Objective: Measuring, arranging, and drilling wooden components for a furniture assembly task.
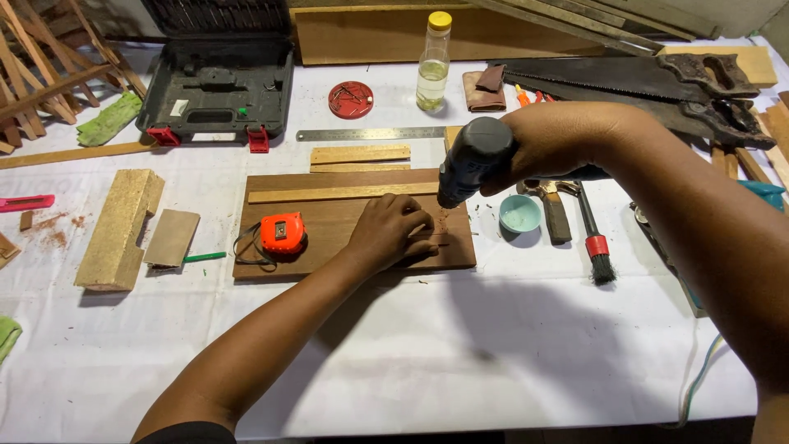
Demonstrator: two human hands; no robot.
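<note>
While my two forearms reach in from six o'clock and four o'clock over the white table (493, 362), my left hand (393, 232) lies palm down on the dark wooden board (329, 234) at the centre, fingers spread and pressed flat on a small strip of wood whose outline I can barely make out; that grip closes on nothing. Just at one o'clock of it, my right hand (549, 141) is wrapped tight around the grey drill (470, 160), which points down with its nose right at the board beside my left fingertips. I cannot see the bit itself. At nine o'clock of my left hand an orange tape measure (282, 233) sits on the same board, and a pale wooden strip (341, 193) lies along the board's far edge. At three o'clock of the board, on the table, are a small pale blue bowl (520, 213) and a black brush with a red band (597, 242). Well off at nine o'clock stands a chunky pale wood block (119, 226). Farther away, past the board at twelve o'clock, a steel ruler (366, 133) lies crosswise, then a red round lid (351, 99) and a clear bottle with a yellow cap (433, 62). At eleven o'clock an open dark tool case (218, 86) rests, and at two o'clock hand saws (641, 82) lie flat.
</note>
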